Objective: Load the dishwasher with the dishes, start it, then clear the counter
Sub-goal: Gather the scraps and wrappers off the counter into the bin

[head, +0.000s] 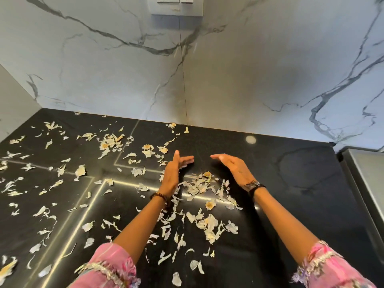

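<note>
Where peels (199, 186) lie, black counter (291, 183)

Glossy black counter (291, 204), pale papery peels (197, 188) scattered over it, thickest toward the left

Domestic kitchen. The setting was identified by a polished black stone counter (270, 167) that met a white, grey-veined marble-look backsplash (228, 69) at a corner. A white wall plate with sockets and a switch (176, 5) was mounted in the backsplash above the work surface. Pale papery peelings (199, 186), resembling garlic or onion skins, lay scattered across the counter. A brushed metal edge (365, 169), possibly a sink or appliance, bordered the counter at the right.
</note>
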